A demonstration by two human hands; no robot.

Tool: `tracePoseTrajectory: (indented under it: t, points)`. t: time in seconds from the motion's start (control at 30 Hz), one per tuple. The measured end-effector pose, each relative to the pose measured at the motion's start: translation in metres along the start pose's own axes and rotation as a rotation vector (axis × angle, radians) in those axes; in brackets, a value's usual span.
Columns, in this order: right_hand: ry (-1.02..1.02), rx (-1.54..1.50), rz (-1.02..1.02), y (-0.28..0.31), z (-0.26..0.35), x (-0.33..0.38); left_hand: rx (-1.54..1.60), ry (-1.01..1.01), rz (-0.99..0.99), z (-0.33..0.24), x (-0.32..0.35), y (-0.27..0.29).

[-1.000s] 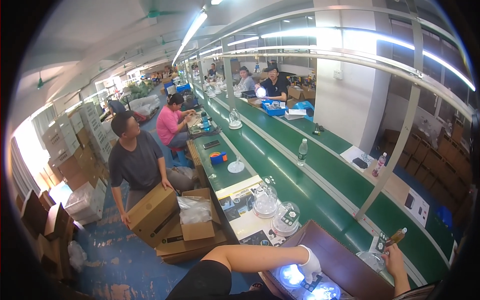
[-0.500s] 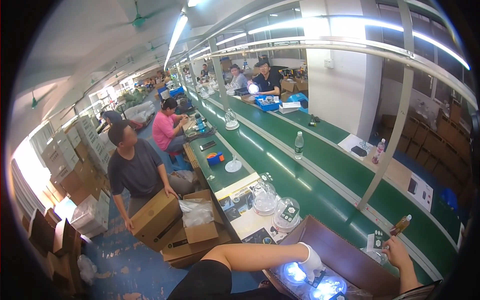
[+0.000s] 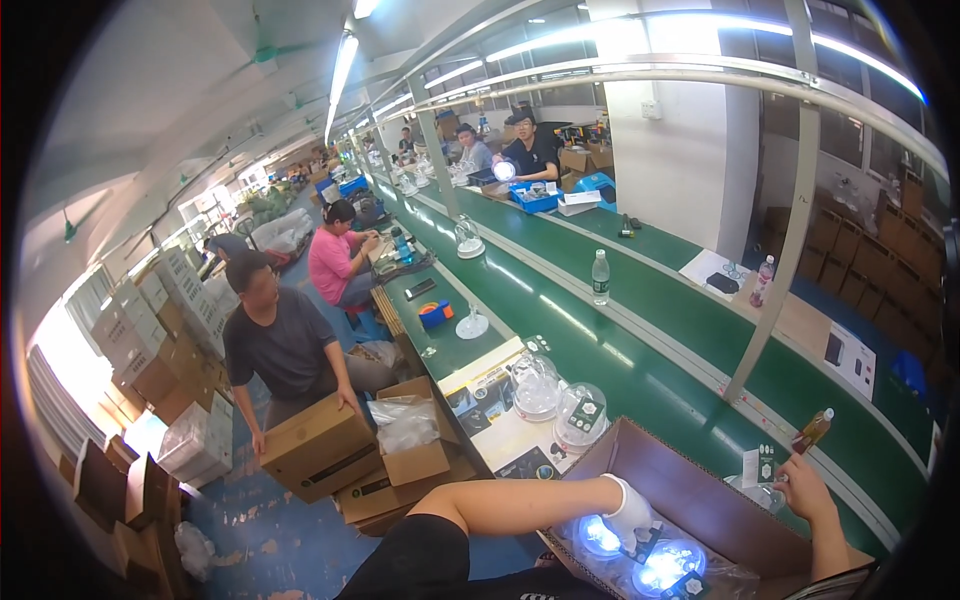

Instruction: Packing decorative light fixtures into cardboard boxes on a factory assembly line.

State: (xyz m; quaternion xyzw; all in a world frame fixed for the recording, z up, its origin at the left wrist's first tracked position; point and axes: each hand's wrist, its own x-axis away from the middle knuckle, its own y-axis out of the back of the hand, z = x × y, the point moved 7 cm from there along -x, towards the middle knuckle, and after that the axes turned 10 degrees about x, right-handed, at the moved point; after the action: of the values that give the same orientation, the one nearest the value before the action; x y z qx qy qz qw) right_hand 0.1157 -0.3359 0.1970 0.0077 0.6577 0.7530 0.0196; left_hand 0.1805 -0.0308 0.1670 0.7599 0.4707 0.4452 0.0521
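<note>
My left hand (image 3: 630, 510), in a white glove, reaches down into an open cardboard box (image 3: 690, 480). Its fingers are bunched at a dark card tag (image 3: 643, 541) between two glowing clear dome lamps (image 3: 668, 568), (image 3: 600, 537); what they grip is partly hidden. Outside the box's far right side, my bare right hand (image 3: 805, 490) has its fingers curled at the top of another clear dome lamp (image 3: 757, 492), with a dark-and-white card tag (image 3: 765, 465) beside the fingertips. Past that hand, a bottle of brown liquid (image 3: 814, 430) leans in view.
Two unlit dome lamps (image 3: 536, 387), (image 3: 581, 416) stand on printed sheets left of the box. A green conveyor (image 3: 560, 320) runs away, bearing a water bottle (image 3: 600, 278). On the left, a seated co-worker (image 3: 285, 340) holds a carton (image 3: 318, 448). A metal post (image 3: 775, 260) rises at right.
The whole view has shifted slightly. My left hand stays in the box by the glowing lamps, and my right hand stays at the dome lamp outside it.
</note>
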Motion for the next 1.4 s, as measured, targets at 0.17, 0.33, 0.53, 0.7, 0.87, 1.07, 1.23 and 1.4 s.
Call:
tracePoseTrajectory:
  t: [0.17,0.33,0.53,0.7,0.87,1.07,1.23,1.4]
  points:
    - [0.023,0.024,-0.013,0.005,0.004,0.001,-0.012,0.005,-0.01,-0.003,0.003,0.0]
    - [0.033,0.04,-0.032,0.007,0.003,0.002,-0.018,0.013,-0.016,0.001,0.0,0.0]
    - [0.044,0.051,-0.031,0.004,0.002,0.0,0.003,0.02,-0.017,-0.003,0.005,0.003]
    - [0.028,0.041,-0.025,0.006,0.004,-0.001,0.006,0.027,-0.027,0.001,0.002,0.002]
    - [0.024,0.037,-0.017,0.006,0.003,-0.001,0.014,0.012,-0.014,0.0,0.0,0.002]
    - [0.024,0.019,-0.014,0.008,0.006,-0.006,0.007,-0.001,-0.038,0.003,0.005,0.006]
    - [0.034,0.031,-0.025,0.003,0.0,-0.001,0.016,0.03,-0.028,-0.004,0.007,0.004]
    - [0.034,0.059,-0.037,0.008,0.003,0.0,0.027,-0.034,-0.09,-0.001,-0.002,0.007]
